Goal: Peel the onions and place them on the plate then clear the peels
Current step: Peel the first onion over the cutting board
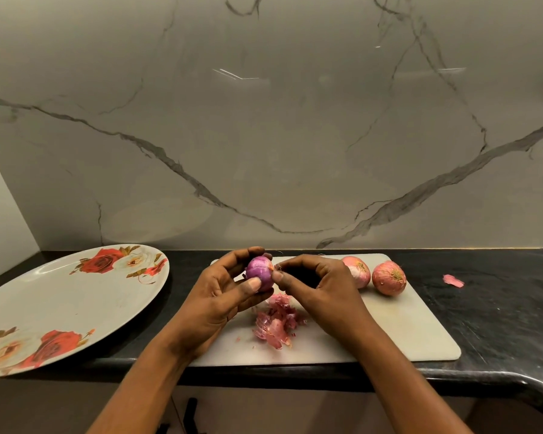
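Observation:
My left hand [223,292] grips a mostly peeled purple onion [259,270] above the white cutting board [405,327]. My right hand [317,283] pinches a bit of skin at the onion's right end with thumb and forefinger. A pile of pink peels [276,324] lies on the board below my hands. Two unpeeled onions sit at the board's far right: one [358,270] partly hidden behind my right hand, the other [389,277] in full view. A large white plate with red roses [60,302] lies to the left, with nothing on it.
One stray peel [453,280] lies on the black counter [499,308] right of the board. A marble wall rises just behind the counter. The counter's front edge curves away at the lower right.

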The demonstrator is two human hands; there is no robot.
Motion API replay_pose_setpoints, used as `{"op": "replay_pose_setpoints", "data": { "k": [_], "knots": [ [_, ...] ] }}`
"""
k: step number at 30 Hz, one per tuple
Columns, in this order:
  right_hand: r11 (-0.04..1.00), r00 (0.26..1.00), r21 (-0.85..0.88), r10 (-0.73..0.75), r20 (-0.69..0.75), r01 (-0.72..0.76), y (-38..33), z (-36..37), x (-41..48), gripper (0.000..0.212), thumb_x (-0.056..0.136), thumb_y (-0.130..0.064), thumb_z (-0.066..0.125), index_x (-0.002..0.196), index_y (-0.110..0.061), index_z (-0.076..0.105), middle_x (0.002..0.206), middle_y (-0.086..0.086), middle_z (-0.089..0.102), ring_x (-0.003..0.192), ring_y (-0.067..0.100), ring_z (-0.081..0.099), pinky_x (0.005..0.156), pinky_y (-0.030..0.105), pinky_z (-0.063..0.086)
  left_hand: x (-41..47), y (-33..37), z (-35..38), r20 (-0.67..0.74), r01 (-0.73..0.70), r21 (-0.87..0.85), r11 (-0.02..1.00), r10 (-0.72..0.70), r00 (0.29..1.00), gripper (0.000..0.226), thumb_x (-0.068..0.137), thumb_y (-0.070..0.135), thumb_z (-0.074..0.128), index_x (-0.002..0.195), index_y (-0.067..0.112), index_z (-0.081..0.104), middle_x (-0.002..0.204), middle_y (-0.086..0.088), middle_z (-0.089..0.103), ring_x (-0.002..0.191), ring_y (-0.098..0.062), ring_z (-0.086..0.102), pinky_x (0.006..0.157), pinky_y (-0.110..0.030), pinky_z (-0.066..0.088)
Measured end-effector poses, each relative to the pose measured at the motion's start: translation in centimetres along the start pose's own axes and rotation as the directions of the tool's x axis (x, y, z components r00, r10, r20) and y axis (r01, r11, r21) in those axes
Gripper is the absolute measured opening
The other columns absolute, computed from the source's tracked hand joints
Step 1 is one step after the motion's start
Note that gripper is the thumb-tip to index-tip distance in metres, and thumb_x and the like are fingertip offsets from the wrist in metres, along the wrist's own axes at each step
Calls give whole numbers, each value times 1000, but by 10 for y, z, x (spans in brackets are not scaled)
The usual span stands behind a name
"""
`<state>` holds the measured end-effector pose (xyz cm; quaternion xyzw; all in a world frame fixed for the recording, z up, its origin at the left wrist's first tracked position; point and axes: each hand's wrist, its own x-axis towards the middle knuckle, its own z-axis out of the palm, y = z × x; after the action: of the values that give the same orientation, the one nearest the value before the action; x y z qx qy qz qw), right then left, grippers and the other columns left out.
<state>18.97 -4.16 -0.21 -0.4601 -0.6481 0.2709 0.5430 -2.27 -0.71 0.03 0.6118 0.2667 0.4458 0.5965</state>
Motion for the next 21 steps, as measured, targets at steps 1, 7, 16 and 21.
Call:
{"op": "replay_pose_setpoints", "data": {
  "k": [1, 7, 16, 21],
  "knots": [
    [1000, 1000, -5, -3, 3, 3, 1, -1, 1, 12, 95, -26, 79, 105, -21, 82, 93, -7, 80, 89, 12, 77, 82, 30, 64, 0, 0, 0, 7, 1, -1, 1000, -1, 1000, 52, 94, 3, 65, 145, 14, 57, 142, -8, 65, 129, -32, 66, 101, -42, 59],
    [998, 998, -59, -10, 56, 14, 4, 0, 3, 13, 104, -22, 66, 101, -24, 78, 89, -7, 76, 84, 9, 72, 77, 23, 58, 1, 0, 0, 34, 20, -2, 1000, -20, 999, 50, 99, -1, 61, 146, 13, 57, 141, -10, 66, 126, -36, 68, 101, -42, 59],
    [996, 994, -86, 9, -111, -19, 7, 0, 6, 6, 99, -26, 73, 95, -23, 76, 84, -8, 76, 79, 5, 71, 71, 22, 56, 0, 0, -1, 65, 4, -30, 1000, -2, 998, 52, 99, -5, 58, 149, 10, 53, 144, -11, 64, 128, -37, 66, 105, -47, 56],
    [1000, 996, -31, 3, -90, -6, 6, 0, 3, 15, 99, -20, 72, 91, -18, 84, 82, -4, 79, 76, 12, 76, 68, 29, 59, 1, -2, 0, 27, -5, -13, 1000, 5, 1000, 54, 96, -4, 63, 147, 13, 53, 144, -9, 64, 128, -36, 66, 106, -51, 56]
  ]
}}
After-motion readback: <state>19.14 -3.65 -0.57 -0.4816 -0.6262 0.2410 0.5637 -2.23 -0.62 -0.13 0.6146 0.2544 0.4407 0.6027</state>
